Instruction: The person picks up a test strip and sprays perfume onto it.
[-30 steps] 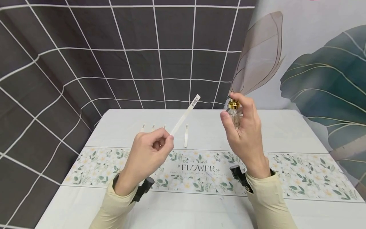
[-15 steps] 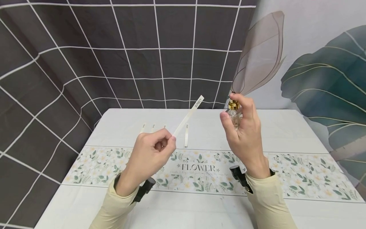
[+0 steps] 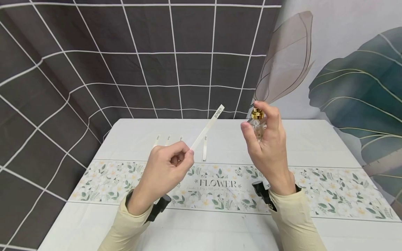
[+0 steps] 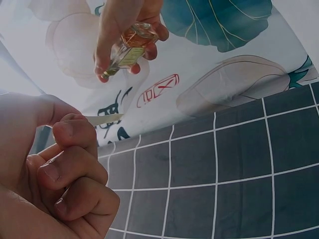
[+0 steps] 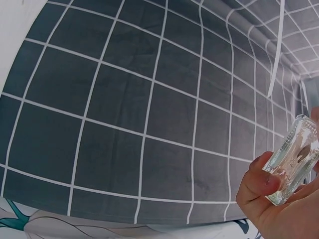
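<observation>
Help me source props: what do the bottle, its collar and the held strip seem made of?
Bottle: likely clear, glossy glass; see-through, with bright edges. Collar: metal or coated plastic, by its gold shine. Held strip: likely stiff matte paper; thin, white, lettered.

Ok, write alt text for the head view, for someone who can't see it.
A person's left grip pinches a white strip, while the right grip holds a glass bottle with a gold top. Four more strips lie on a white table, in front of a dark backdrop with white grid lines.
</observation>
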